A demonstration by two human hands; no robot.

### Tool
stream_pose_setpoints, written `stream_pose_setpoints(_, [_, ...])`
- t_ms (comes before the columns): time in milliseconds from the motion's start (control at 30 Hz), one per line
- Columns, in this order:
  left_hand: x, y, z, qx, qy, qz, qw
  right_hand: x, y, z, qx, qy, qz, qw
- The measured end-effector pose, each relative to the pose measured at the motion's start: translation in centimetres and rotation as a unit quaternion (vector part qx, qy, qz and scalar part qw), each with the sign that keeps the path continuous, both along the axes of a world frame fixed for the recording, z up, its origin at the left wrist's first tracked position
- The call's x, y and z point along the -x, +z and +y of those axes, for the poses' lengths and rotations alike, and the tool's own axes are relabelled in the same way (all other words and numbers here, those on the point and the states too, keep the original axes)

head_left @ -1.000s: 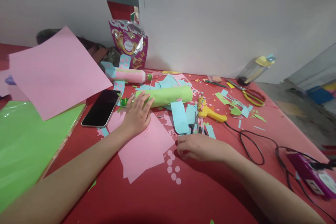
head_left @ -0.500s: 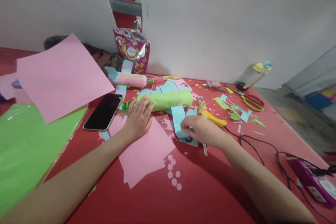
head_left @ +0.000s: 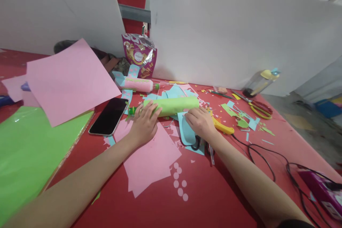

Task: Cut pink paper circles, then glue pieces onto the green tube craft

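A bottle wrapped in light green paper (head_left: 177, 105) lies on its side, its green cap pointing left. My left hand (head_left: 145, 124) is laid over the cap end of the bottle, fingers bent around it. At the other end, my right hand (head_left: 201, 123) has its fingers bent and pressed together where a light blue paper strip (head_left: 186, 133) meets the bottle's lower side; the fingertips are partly hidden. Dark scissor handles (head_left: 197, 143) poke out beside the strip. A yellow glue gun (head_left: 223, 127) lies just right of my right hand.
A pink-wrapped bottle with blue fins (head_left: 139, 84) lies behind. Around are a phone (head_left: 108, 117), pink sheets (head_left: 149, 164), a green paper pack (head_left: 40, 139), small pink circles (head_left: 176, 184), red-and-yellow-handled scissors (head_left: 260, 109), a water bottle (head_left: 260, 83), black cable (head_left: 267, 167) and a purple power strip (head_left: 320, 192).
My right hand has moved up from the strip's lower part to its top, against the green bottle. My left hand stays on the bottle. The view has shifted slightly.
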State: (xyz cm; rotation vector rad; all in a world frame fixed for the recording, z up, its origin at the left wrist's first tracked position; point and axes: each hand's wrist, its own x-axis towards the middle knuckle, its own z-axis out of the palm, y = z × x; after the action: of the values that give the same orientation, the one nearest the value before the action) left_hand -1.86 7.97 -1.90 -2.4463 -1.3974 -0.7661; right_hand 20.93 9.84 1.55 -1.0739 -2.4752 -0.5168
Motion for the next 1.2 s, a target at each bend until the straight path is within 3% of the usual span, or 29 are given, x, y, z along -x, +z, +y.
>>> stream_pose_setpoints(333, [0.0,-0.1,0.0,0.007,-0.002,-0.004,1.0,-0.3,-0.7,0.7,-0.023,0.001,-0.001,1.0])
stream_pose_setpoints(767, [0.0,-0.1,-0.1,0.011,-0.006,-0.014,1.0,0.0,-0.5,1.3,-0.001,-0.002,-0.014,1.0])
stream_pose_setpoints(1200, [0.0,0.1,-0.1,0.006,-0.001,-0.002,1.0,0.6,-0.1,1.7,-0.025,-0.005,-0.02,0.999])
